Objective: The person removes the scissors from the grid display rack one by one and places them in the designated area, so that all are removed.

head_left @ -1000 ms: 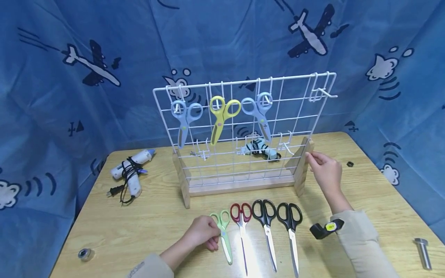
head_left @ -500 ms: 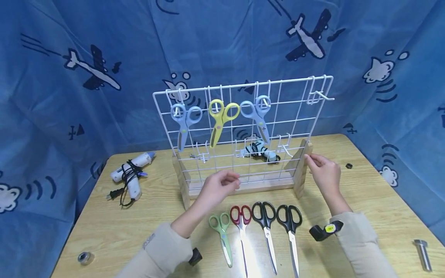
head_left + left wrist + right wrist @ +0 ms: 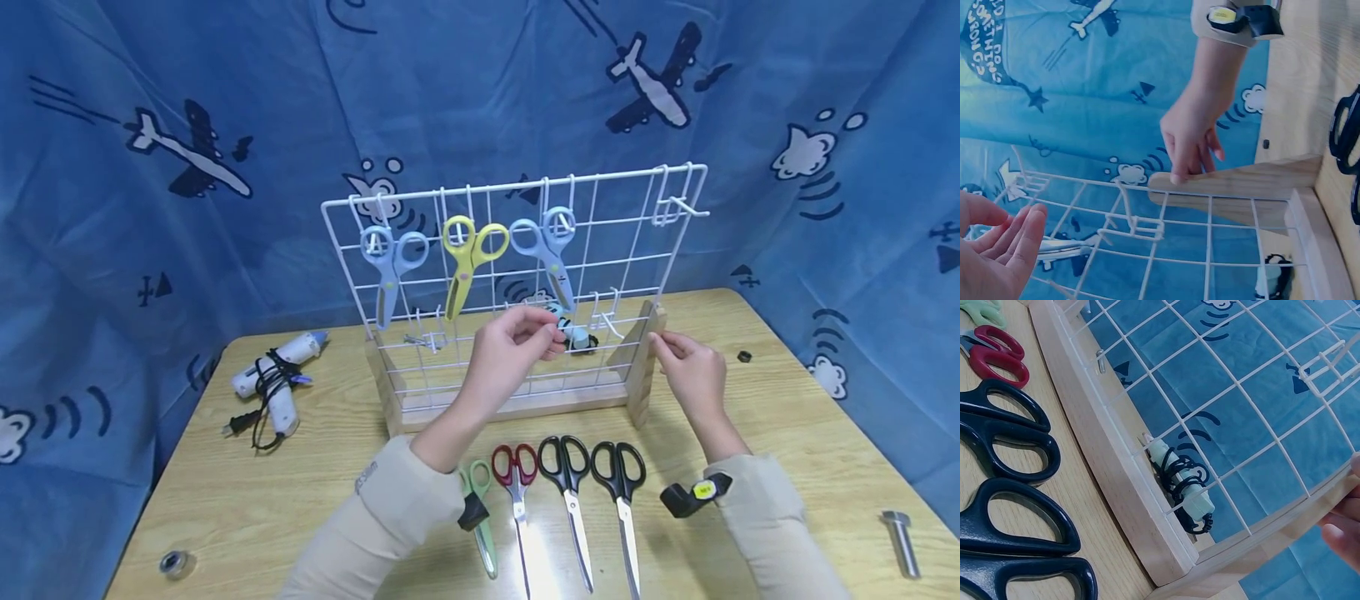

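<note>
Rack point(image 3: 570, 402) likely stiff, light; best grip wooden side point(image 3: 642, 371). Right hand point(image 3: 692, 372) pinches it; left hand point(image 3: 510, 348) before rack, fingers point(image 3: 1027, 240) loosely bent.

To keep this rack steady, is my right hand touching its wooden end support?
Touching. The left wrist view shows the right hand with a fingertip against the wooden end support.
</note>
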Demonstrator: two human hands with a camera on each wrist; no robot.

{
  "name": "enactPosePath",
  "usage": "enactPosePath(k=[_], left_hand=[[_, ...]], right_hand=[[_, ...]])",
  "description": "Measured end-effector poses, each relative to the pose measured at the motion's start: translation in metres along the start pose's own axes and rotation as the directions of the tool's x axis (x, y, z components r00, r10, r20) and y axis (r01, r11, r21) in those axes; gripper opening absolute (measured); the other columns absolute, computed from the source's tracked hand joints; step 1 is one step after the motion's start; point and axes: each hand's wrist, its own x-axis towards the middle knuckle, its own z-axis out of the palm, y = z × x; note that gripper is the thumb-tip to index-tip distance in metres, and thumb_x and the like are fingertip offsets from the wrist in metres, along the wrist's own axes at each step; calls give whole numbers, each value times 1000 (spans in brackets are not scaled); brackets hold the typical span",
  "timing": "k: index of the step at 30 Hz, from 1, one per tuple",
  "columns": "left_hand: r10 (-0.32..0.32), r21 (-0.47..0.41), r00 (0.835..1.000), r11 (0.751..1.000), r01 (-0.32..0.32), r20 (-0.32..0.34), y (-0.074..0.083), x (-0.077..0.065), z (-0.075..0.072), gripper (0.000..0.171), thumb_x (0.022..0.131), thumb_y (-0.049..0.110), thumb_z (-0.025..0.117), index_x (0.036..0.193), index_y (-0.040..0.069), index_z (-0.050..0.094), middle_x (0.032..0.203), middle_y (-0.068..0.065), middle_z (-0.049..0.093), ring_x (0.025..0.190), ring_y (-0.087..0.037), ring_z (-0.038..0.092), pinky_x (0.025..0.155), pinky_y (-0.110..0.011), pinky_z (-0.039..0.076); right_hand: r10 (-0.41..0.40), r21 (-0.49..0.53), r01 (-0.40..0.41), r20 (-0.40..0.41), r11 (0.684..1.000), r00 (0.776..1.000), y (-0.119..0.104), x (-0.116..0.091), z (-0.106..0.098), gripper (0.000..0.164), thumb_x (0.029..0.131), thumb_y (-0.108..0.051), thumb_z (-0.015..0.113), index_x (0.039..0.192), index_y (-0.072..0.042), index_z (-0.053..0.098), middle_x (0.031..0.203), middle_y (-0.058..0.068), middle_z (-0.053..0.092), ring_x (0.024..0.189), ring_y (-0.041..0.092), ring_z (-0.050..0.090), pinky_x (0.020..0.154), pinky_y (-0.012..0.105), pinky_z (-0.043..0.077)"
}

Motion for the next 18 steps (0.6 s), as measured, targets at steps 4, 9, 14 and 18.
enactPosePath(k=[4, 9, 14, 18], left_hand=[[54, -16, 998, 998, -55, -14, 4, 4, -1, 13, 82, -1, 50, 94, -6, 53, 84, -21, 59, 75, -25, 60, 68, -29, 51], [106, 18, 992, 994, -105, -69, 10, 13, -4, 20, 82, -1, 50, 101, -8, 51, 95, -21, 57, 84, -24, 58, 73, -23, 49], [76, 85, 988, 994, -64, -137, 14, 21, -5, 27, 81, 1, 52, 106, -7, 49, 101, -20, 56, 92, -24, 56, 79, -19, 45], [30, 123, 990, 992, -13, -140, 6, 32, -5, 30, 80, 3, 53, 108, -6, 49, 103, -19, 57, 93, -22, 56, 79, -18, 45]], right_hand=[[-7, -2, 7, -11, 1000, 1000, 3, 2, 3, 37, 72, -58, 50, 92, -30, 63, 82, -6, 66, 53, 4, 60, 45, 15, 46], [-17, 19, 17, -8, 1000, 1000, 4, 2, 3, 38, 73, -56, 51, 93, -26, 65, 82, -1, 66, 50, 6, 59, 42, 15, 45], [-18, 111, 13, 47, 994, 999, -52, -9, -34, 40, 75, -48, 56, 92, -13, 66, 82, 10, 65, 49, 9, 60, 37, 27, 45], [-37, 155, 24, 81, 988, 996, -116, -23, -76, 42, 77, -41, 57, 90, -2, 65, 79, 17, 63, 55, 17, 62, 45, 29, 48]])
